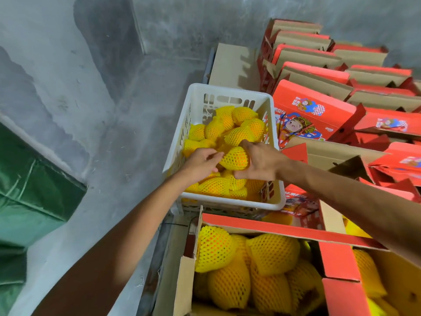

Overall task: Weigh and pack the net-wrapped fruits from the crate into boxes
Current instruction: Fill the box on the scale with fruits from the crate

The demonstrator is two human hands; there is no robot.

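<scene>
A white plastic crate [230, 92] holds several orange fruits in yellow foam nets. Both hands reach into it. My right hand [262, 163] grips one net-wrapped fruit [234, 158] from its right side, lifted slightly above the pile. My left hand [200, 164] pinches the loose end of that fruit's net on its left side. In front of the crate an open red cardboard box [273, 229] is packed with several net-wrapped fruits [271, 254].
Many folded red boxes [312, 110] with a cartoon print are stacked to the right and behind the crate. A green tarp [27, 192] lies on the grey concrete floor at left. Another open box [330, 156] stands right of the crate.
</scene>
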